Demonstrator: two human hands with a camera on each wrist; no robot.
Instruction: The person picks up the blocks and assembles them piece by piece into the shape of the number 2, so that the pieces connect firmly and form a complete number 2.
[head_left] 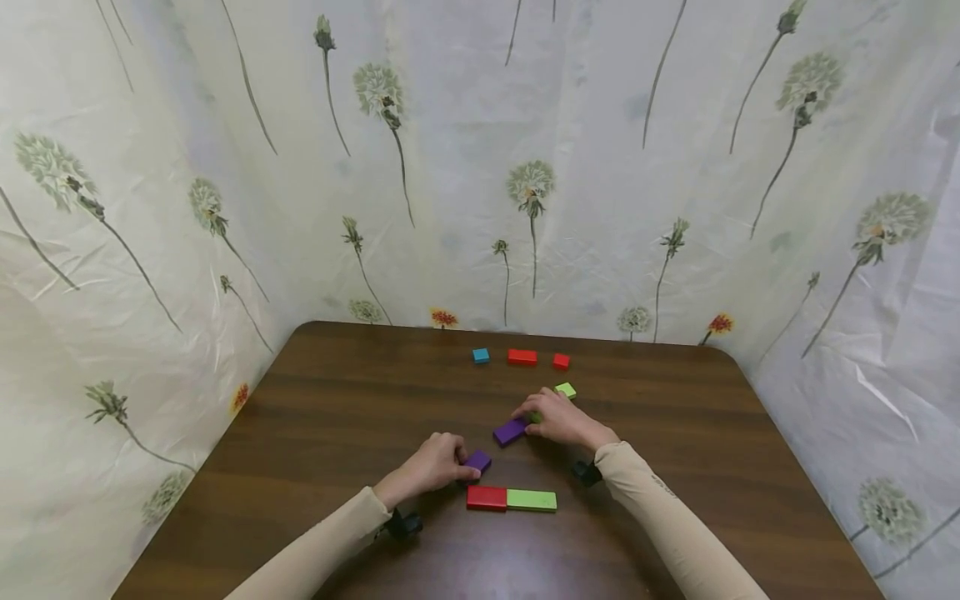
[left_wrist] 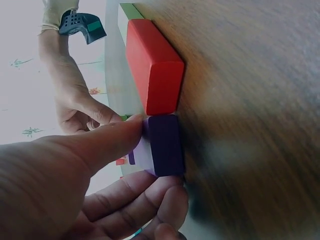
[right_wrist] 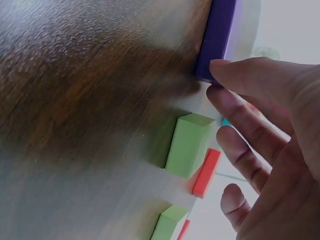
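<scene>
My left hand (head_left: pixel 435 462) pinches a purple block (head_left: pixel 477 460) between thumb and fingers. In the left wrist view that purple block (left_wrist: pixel 166 145) sits right at the near end of a red block (left_wrist: pixel 152 65). The red block (head_left: pixel 487 498) lies end to end with a long green block (head_left: pixel 532 501). Farther up the table, my right hand (head_left: pixel 562 419) holds one end of a second purple block (head_left: pixel 508 432), thumb and index fingertip at its end. Its other fingers are spread loosely near a green block (right_wrist: pixel 190 145), mostly hidden by the hand in the head view.
Near the table's far edge lie a small blue block (head_left: pixel 481 356), a longer red block (head_left: pixel 522 357) and a small red block (head_left: pixel 561 361). Another green block (head_left: pixel 566 390) lies just beyond the right hand. A floral curtain (head_left: pixel 465 167) surrounds the wooden table (head_left: pixel 360 392).
</scene>
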